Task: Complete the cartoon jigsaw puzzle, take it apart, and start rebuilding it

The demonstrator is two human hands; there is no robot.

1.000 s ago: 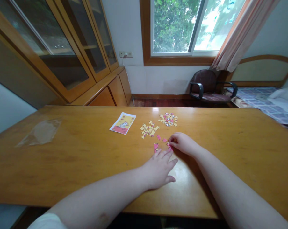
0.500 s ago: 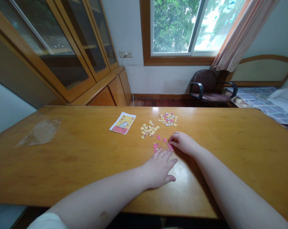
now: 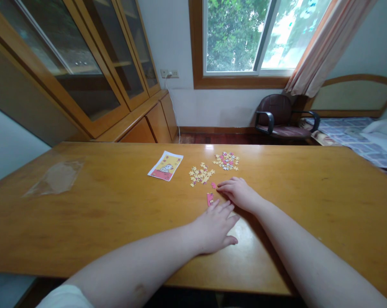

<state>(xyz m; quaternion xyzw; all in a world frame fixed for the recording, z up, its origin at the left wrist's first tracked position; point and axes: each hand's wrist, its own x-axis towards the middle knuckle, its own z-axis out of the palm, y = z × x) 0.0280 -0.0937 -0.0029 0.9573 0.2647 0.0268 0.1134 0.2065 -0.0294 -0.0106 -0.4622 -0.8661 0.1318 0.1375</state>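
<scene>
My left hand [image 3: 215, 226] lies flat on the table with its fingers spread. Its fingertips touch the lower edge of a pink joined strip of jigsaw puzzle [image 3: 209, 199]. Just beyond it, my right hand [image 3: 238, 193] reaches leftward, fingers stretched out and low over the table, covering the pieces beneath. A loose pink puzzle piece [image 3: 213, 185] lies right by its fingertips. Farther off are a heap of mostly yellow puzzle pieces [image 3: 201, 174] and a mixed pink, yellow and white heap [image 3: 226, 161].
A picture card [image 3: 165, 166] with a white animal on yellow and pink lies left of the heaps. A clear plastic bag [image 3: 57, 177] rests at the left of the wooden table [image 3: 116, 214]. Beyond the table stand a glass-door cabinet [image 3: 129, 102] and an armchair [image 3: 277, 115].
My right hand has shifted left, its fingers going from a pinch to a stretched-out pose. It now hides pink pieces that showed before. My left hand stays in place.
</scene>
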